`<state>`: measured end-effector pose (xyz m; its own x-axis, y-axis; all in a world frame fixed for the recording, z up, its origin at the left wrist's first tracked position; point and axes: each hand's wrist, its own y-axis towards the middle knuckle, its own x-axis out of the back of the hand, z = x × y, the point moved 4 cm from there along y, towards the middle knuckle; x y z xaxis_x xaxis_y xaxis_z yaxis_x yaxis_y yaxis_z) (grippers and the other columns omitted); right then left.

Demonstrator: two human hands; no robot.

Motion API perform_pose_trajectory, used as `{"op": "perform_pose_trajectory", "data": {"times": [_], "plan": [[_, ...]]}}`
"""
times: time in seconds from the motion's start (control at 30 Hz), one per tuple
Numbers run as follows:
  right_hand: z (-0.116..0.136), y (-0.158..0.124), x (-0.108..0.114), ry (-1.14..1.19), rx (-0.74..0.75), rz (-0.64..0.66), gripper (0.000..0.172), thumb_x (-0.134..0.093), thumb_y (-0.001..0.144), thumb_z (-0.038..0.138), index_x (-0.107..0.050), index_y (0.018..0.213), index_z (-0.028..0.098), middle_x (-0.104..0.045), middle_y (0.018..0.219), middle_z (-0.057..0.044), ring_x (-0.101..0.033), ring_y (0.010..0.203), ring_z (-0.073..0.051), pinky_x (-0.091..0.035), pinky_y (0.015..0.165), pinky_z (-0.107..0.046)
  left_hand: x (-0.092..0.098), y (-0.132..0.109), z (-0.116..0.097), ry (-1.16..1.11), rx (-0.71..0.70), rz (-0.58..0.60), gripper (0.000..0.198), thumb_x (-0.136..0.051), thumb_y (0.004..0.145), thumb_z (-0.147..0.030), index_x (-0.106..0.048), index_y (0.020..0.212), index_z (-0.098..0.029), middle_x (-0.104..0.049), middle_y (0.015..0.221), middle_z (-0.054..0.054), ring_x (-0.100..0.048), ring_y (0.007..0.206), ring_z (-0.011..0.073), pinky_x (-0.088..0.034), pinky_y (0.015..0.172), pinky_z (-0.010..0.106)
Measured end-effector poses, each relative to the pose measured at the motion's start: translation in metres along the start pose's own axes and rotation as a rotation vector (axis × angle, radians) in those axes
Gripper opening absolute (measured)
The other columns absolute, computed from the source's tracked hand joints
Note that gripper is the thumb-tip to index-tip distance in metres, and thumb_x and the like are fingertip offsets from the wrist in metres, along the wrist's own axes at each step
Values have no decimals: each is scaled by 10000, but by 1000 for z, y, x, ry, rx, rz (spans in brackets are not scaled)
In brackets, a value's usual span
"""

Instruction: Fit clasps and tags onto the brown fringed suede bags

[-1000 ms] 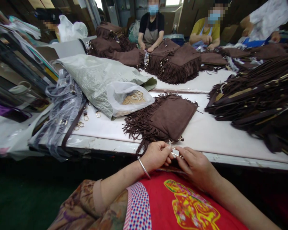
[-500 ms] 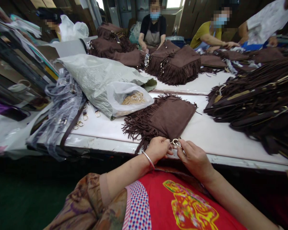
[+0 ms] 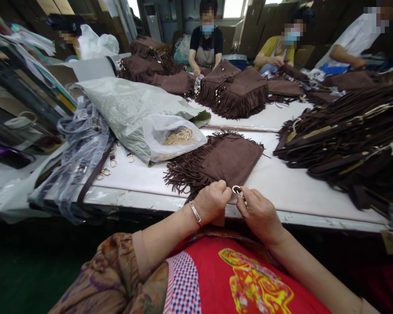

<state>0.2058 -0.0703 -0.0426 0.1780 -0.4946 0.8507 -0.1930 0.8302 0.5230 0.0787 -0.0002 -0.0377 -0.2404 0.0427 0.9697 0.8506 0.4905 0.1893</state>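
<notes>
A dark brown fringed suede bag [image 3: 231, 159] lies on the white table, its fringe toward the left and one corner toward me. At that corner is a pale gold metal ring [image 3: 236, 189]. My right hand [image 3: 260, 213] pinches metal hardware at the ring between thumb and fingers. My left hand [image 3: 212, 201], wearing a silver bangle, is closed beside the ring at the bag's near edge. What its curled fingers hold is hidden. A small brown piece [image 3: 219, 219] shows beneath the left hand.
Left of the bag lie an open plastic bag of strings [image 3: 181, 137], a large grey plastic sheet [image 3: 131, 100], loose metal clasps [image 3: 113, 161] and plastic-wrapped straps [image 3: 81, 152]. Stacked fringed bags [image 3: 343, 131] stand at the right. More bags [image 3: 245, 89] lie across the table, where co-workers sit.
My left hand has turned over and closed more into a fist by the ring. My right hand still grips the hardware. The whole view has shifted slightly.
</notes>
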Motion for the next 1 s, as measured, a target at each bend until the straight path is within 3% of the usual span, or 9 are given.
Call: {"op": "perform_pose_trajectory", "data": {"times": [0.1,0.3,0.5,0.6,0.7,0.77,0.83,0.93,1.0], "plan": [[-1,5,2,1,-55,-26,233,-449,974,163,-580,1159,113,-659,927,-111,-609,820,-216,-517,719,-335,5,3,4,6,-31,-28,200,-422,993,-203,-614,994,-148,-567,912,85,-558,784,194,-486,663,290],[12,14,4,-251,59,39,205,-446,953,90,-644,968,144,-684,1014,-123,-585,800,-204,-473,674,-319,3,5,4,0,-34,-114,203,-427,993,-234,-611,940,-164,-603,852,56,-572,710,187,-442,607,291],[10,2,5,-70,1,-5,225,-434,966,130,-647,1040,125,-706,1032,-147,-629,797,-198,-507,701,-317,-1,12,11,-141,92,-168,282,-389,1009,-253,-611,862,-158,-617,826,67,-587,730,172,-456,652,275],[-8,-7,10,316,-272,-15,231,-483,967,271,-646,1072,147,-717,980,-128,-666,847,-220,-545,769,-360,2,12,13,-205,69,-162,261,-408,1003,-244,-613,864,-160,-616,840,64,-586,752,164,-468,679,264],[-36,-12,3,868,-842,20,325,-578,889,489,-634,993,186,-716,896,-87,-688,791,-229,-575,677,-363,10,9,11,-265,48,-203,256,-407,1000,-220,-617,866,-160,-609,833,58,-582,770,158,-478,704,256],[-43,-7,-9,1251,-1125,74,402,-613,825,581,-610,924,191,-706,830,-68,-683,719,-218,-573,617,-352,17,9,7,-288,53,-238,264,-404,998,-209,-621,856,-162,-607,819,55,-584,760,151,-483,700,249],[-44,8,-19,1456,-1196,112,440,-641,775,608,-608,855,177,-696,764,-64,-664,652,-203,-565,600,-350,25,9,-1,-287,44,-257,261,-412,991,-204,-626,844,-169,-608,805,53,-589,734,149,-492,677,248],[-54,42,-21,1407,-1140,45,387,-746,665,504,-633,743,142,-668,648,-55,-601,543,-168,-515,520,-306,35,8,-13,-280,17,-273,250,-426,971,-184,-628,824,-190,-619,781,48,-606,685,155,-527,643,263],[-69,71,-11,1355,-1062,-41,336,-776,601,420,-655,713,128,-662,618,-47,-592,540,-162,-497,511,-288,41,2,-14,-316,7,-336,225,-436,950,-154,-646,898,-214,-660,838,55,-649,711,162,-571,661,270]]}}
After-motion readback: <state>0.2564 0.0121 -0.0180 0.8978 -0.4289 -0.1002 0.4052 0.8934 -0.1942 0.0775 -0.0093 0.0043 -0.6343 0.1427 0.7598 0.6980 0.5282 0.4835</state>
